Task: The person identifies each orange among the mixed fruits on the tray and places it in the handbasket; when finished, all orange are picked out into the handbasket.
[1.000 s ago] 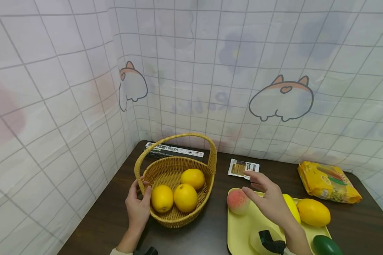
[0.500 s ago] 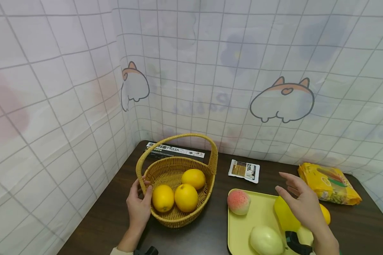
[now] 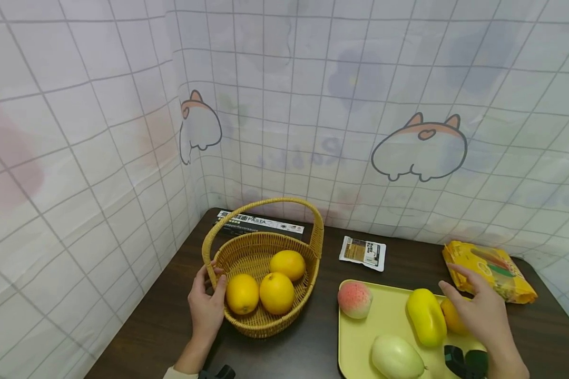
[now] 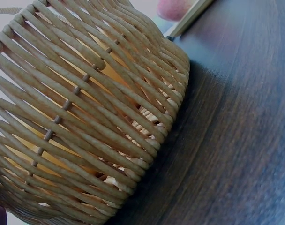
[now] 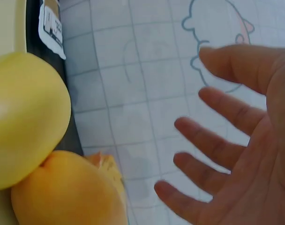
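Observation:
My left hand [image 3: 206,305] holds the left side of a woven basket [image 3: 261,330], thumb in front and fingers partly hidden by the handle's foot. Inside lie three yellow-orange fruits [image 3: 276,293]. The left wrist view is mostly filled by the basket's weave [image 4: 86,108]. My right hand [image 3: 486,310] hovers over the right side of a yellow tray [image 3: 381,308], nothing in its grasp. In the right wrist view its fingers [image 5: 208,140] are spread. Partly hidden beneath it are an orange-yellow fruit [image 3: 452,317] and a dark green fruit [image 3: 476,363]; a yellow oblong fruit [image 3: 427,317] lies beside them.
The tray also bears a peach [image 3: 355,300] and a pale green fruit [image 3: 395,358]. Behind it lie a small packet [image 3: 363,253] and a yellow food bag [image 3: 493,271]. A black pasta box [image 3: 261,225] lies behind the basket. A gridded cloth [image 3: 284,105] hangs behind the table.
My right hand has moved right across the tray, from near the peach and packet to the orange-yellow fruit, holding nothing. The left hand and basket keep their place.

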Available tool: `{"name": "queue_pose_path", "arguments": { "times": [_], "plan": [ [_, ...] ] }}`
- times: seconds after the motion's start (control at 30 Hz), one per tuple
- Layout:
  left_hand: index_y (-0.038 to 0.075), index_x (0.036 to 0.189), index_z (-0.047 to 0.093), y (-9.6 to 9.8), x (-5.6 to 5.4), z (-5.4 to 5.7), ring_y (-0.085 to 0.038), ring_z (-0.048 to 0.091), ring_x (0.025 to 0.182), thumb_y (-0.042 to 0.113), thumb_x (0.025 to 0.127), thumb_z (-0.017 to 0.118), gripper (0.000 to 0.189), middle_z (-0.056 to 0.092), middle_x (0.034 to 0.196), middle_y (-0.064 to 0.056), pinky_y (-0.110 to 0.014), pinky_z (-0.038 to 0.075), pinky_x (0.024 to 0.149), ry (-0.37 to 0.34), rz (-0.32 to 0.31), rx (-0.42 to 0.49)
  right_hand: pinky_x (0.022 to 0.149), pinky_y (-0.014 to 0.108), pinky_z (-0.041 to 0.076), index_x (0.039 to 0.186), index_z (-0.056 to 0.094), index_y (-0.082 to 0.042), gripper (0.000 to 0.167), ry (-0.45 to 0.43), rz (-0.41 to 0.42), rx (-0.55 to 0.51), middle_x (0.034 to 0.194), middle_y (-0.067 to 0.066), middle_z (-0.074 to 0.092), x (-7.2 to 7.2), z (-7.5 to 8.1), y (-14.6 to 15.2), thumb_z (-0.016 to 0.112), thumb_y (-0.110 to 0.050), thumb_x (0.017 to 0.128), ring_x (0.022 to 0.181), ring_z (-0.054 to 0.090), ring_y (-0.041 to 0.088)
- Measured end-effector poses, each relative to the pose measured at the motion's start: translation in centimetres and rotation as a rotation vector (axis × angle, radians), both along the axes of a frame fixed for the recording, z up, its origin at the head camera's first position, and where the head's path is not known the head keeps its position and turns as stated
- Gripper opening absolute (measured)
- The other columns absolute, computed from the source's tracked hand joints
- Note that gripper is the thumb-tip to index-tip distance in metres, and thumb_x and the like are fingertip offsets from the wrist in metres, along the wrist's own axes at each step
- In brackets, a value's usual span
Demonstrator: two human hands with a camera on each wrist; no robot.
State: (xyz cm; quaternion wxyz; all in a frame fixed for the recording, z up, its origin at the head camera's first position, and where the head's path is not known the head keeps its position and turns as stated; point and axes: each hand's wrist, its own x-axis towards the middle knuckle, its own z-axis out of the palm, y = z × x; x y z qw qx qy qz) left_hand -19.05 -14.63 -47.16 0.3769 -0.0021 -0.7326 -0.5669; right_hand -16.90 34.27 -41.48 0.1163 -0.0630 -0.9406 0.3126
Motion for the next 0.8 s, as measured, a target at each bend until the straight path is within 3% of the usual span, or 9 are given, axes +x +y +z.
{"name": "queue_pose_path", "arguments": {
  "times": [0.2, 0.33, 0.47, 0.57, 0.8],
  "plan": [
    [-0.007, 0.122, 0.060, -0.1, -0.1, -0.2, -0.018, 0.060, 0.086, -0.006, 0.089, 0.065, 0.033, 0.067, 0.101, -0.021, -0.013, 0.046, 0.061, 0.000, 0.006, -0.013, 0.093, 0.072, 0.028, 0.147, 0.037, 0.000, 0.072, -0.102, -0.112, -0.035, 0.145, 0.036, 0.034, -0.4, 0.0, 0.8, 0.049, -0.052, 0.098, 0.125, 0.030, 0.059],
    [-0.005, 0.123, 0.060, -0.5, -0.9, -1.6, -0.022, 0.059, 0.086, -0.004, 0.089, 0.066, 0.034, 0.068, 0.101, -0.016, -0.015, 0.047, 0.061, 0.002, 0.005, -0.002, 0.098, 0.071, 0.025, 0.150, 0.033, -0.001, 0.075, -0.172, -0.188, -0.084, 0.147, 0.036, 0.031, -0.5, -0.1, 1.3, 0.047, -0.053, 0.098, 0.128, 0.026, 0.059],
    [0.000, 0.124, 0.061, -1.0, -1.7, -3.1, -0.016, 0.059, 0.087, 0.000, 0.090, 0.067, 0.035, 0.068, 0.102, -0.010, -0.017, 0.049, 0.061, -0.003, 0.001, 0.000, 0.100, 0.070, 0.023, 0.152, 0.029, -0.004, 0.078, -0.207, -0.255, -0.132, 0.150, 0.032, 0.030, -0.2, -0.4, 2.1, 0.049, -0.055, 0.096, 0.132, 0.019, 0.059],
    [0.001, 0.126, 0.061, -1.2, -1.9, -3.4, -0.011, 0.059, 0.088, 0.003, 0.091, 0.067, 0.035, 0.067, 0.102, -0.008, -0.016, 0.049, 0.065, 0.002, -0.007, 0.003, 0.101, 0.070, 0.021, 0.153, 0.026, -0.005, 0.082, -0.235, -0.272, -0.143, 0.151, 0.030, 0.029, -0.1, -0.5, 2.7, 0.050, -0.057, 0.095, 0.134, 0.016, 0.058],
    [-0.002, 0.126, 0.060, -1.3, -2.0, -3.5, -0.009, 0.059, 0.089, 0.005, 0.092, 0.067, 0.036, 0.067, 0.103, -0.010, -0.014, 0.049, 0.071, 0.004, -0.018, 0.007, 0.100, 0.070, 0.024, 0.154, 0.017, -0.001, 0.099, -0.364, -0.201, -0.142, 0.152, 0.033, 0.022, -0.1, -0.9, 3.9, 0.050, -0.068, 0.089, 0.132, 0.016, 0.060]
  ]
}}
